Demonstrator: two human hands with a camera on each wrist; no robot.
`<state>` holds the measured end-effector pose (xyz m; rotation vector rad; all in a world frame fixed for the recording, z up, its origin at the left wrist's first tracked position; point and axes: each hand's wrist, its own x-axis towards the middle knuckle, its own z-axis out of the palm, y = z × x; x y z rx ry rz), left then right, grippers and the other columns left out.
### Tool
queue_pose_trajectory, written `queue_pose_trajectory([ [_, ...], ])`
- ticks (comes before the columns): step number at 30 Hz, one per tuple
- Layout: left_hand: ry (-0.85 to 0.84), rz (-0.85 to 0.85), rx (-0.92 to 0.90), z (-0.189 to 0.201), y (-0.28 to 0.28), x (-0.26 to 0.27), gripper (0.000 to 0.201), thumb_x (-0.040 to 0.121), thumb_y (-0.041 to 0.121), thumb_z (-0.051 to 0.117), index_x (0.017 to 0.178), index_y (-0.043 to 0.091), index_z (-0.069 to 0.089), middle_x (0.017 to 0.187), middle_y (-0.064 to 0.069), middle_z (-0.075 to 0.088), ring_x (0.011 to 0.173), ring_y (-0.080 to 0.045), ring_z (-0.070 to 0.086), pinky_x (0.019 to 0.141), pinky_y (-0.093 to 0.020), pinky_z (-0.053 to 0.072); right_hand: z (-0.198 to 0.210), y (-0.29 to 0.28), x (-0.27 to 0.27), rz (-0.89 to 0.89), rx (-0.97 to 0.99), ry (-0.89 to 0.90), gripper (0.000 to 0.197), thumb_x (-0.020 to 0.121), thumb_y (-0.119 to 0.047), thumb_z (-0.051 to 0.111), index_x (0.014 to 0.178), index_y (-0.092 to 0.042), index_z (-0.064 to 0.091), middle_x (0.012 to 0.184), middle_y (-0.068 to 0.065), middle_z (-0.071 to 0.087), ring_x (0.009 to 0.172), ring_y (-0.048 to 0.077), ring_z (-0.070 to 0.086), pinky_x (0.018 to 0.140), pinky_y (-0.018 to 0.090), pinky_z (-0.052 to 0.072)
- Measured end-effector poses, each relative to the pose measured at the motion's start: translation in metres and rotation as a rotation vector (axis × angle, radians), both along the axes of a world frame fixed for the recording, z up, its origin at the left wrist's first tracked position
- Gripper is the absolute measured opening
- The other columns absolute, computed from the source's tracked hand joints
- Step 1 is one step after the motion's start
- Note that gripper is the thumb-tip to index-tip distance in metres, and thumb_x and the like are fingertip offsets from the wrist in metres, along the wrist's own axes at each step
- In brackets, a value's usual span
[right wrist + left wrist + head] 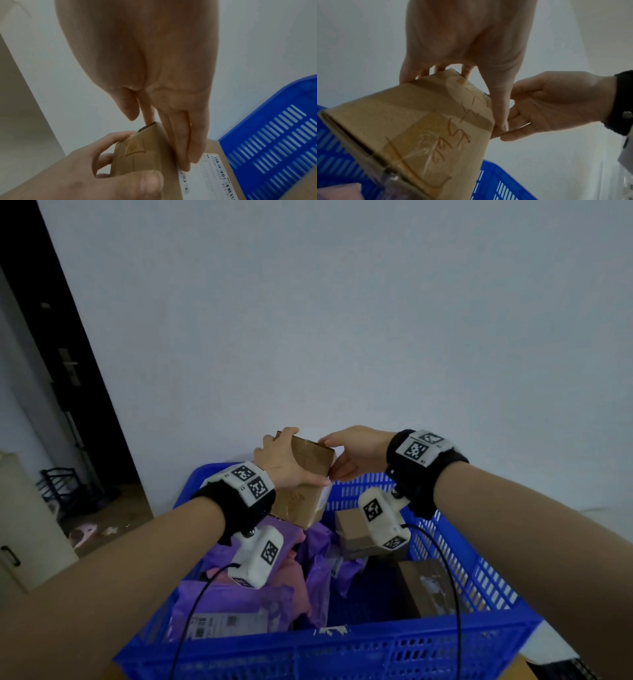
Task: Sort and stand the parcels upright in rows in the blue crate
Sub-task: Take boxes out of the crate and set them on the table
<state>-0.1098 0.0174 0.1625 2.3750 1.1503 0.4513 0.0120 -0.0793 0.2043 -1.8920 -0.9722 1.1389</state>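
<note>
Cardboard parcel is hanging tilted above blue crate's far end. Left hand is wrapping its top, thumb down the front; right hand is pinching the right edge. Advice: be squaring it upright before lowering beside the brown boxes, avoiding purple mailers.

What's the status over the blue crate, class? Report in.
Left hand grips cardboard box; right hand pinches its far corner. Box held above blue crate, not yet stood. Purple mailers, other boxes lie loose below.
</note>
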Motion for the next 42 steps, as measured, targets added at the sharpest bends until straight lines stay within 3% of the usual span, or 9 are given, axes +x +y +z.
queue_pose_trajectory([
  [7, -0.044, 0.081, -0.019, -0.013, 0.013, 0.000, 0.101, 0.056, 0.049, 0.083, 0.137, 0.027, 0.027, 0.131, -0.011, 0.036, 0.120, -0.034, 0.043, 0.099, -0.040, 0.041, -0.016, 0.012, 0.004, -0.019, 0.052, 0.108, 0.038, 0.101, -0.026, 0.037, 0.136, -0.012, 0.040, 0.119, 0.026, 0.055, 0.102, 0.033, 0.055, 0.091, 0.038, 0.044],
  [12, -0.335, 0.158, -0.282, -0.010, 0.031, -0.013, 0.102, 0.052, 0.049, 0.082, 0.135, 0.022, 0.030, 0.133, -0.010, 0.040, 0.119, -0.026, 0.047, 0.101, -0.036, 0.045, -0.040, 0.019, 0.020, -0.204, 0.106, 0.033, 0.039, 0.096, -0.031, 0.048, 0.127, -0.009, 0.044, 0.117, 0.017, 0.052, 0.101, 0.025, 0.051, 0.083, 0.036, 0.044],
  [17, -0.610, 0.262, -0.463, -0.008, 0.045, -0.020, 0.113, 0.031, 0.059, 0.075, 0.129, 0.029, 0.030, 0.130, -0.006, 0.047, 0.114, -0.026, 0.054, 0.095, -0.047, 0.051, -0.066, 0.025, 0.026, -0.395, 0.169, -0.058, 0.074, 0.092, -0.036, 0.055, 0.146, -0.002, 0.017, 0.131, 0.017, 0.045, 0.117, 0.029, 0.051, 0.101, 0.047, 0.045],
  [23, -0.791, 0.261, -0.574, -0.009, 0.046, -0.027, 0.105, 0.036, 0.053, 0.080, 0.125, 0.035, 0.028, 0.128, -0.008, 0.047, 0.112, -0.029, 0.054, 0.089, -0.054, 0.052, -0.074, 0.032, 0.011, -0.377, 0.279, 0.364, 0.079, 0.090, -0.040, 0.058, 0.151, -0.018, 0.012, 0.144, 0.015, 0.039, 0.120, 0.033, 0.052, 0.088, 0.040, 0.049],
  [26, -0.880, 0.206, -0.623, -0.010, 0.042, -0.027, 0.100, 0.037, 0.048, 0.080, 0.121, 0.035, 0.027, 0.127, -0.009, 0.047, 0.113, -0.028, 0.053, 0.090, -0.057, 0.051, -0.075, 0.034, 0.005, -0.349, 0.394, 0.532, 0.061, 0.093, -0.030, 0.057, 0.145, -0.019, 0.026, 0.125, 0.012, 0.053, 0.100, 0.031, 0.058, 0.080, 0.040, 0.050],
  [29, -0.869, 0.154, -0.628, -0.011, 0.040, -0.029, 0.097, 0.038, 0.047, 0.079, 0.120, 0.033, 0.028, 0.128, -0.008, 0.048, 0.114, -0.027, 0.053, 0.092, -0.056, 0.050, -0.079, 0.035, 0.002, -0.351, 0.494, 0.616, 0.047, 0.095, -0.019, 0.054, 0.138, -0.021, 0.036, 0.106, 0.010, 0.061, 0.087, 0.027, 0.060, 0.078, 0.039, 0.051],
  [32, -0.771, 0.123, -0.582, -0.015, 0.040, -0.032, 0.105, 0.038, 0.049, 0.082, 0.127, 0.024, 0.032, 0.133, -0.008, 0.045, 0.117, -0.023, 0.051, 0.100, -0.049, 0.047, -0.083, 0.031, 0.002, -0.354, 0.556, 0.648, 0.055, 0.094, -0.009, 0.053, 0.142, -0.027, 0.031, 0.116, 0.011, 0.060, 0.092, 0.030, 0.061, 0.087, 0.047, 0.050],
  [36, -0.577, 0.065, -0.482, -0.017, 0.035, -0.037, 0.082, 0.072, 0.043, 0.077, 0.132, 0.007, 0.033, 0.130, -0.006, 0.045, 0.115, -0.019, 0.047, 0.098, -0.033, 0.042, -0.088, 0.017, 0.006, -0.355, 0.568, 0.587, 0.065, 0.092, -0.006, 0.056, 0.145, -0.030, 0.026, 0.112, 0.009, 0.062, 0.093, 0.030, 0.062, 0.085, 0.049, 0.053],
  [42, -0.512, -0.148, -0.436, -0.011, 0.024, -0.038, 0.054, 0.095, 0.041, 0.047, 0.144, 0.024, 0.035, 0.121, 0.004, 0.056, 0.109, -0.013, 0.053, 0.095, -0.027, 0.039, -0.086, -0.005, 0.016, -0.352, 0.545, 0.373, 0.070, 0.091, -0.004, 0.057, 0.147, -0.032, 0.024, 0.109, 0.003, 0.065, 0.097, 0.022, 0.063, 0.078, 0.042, 0.054],
])
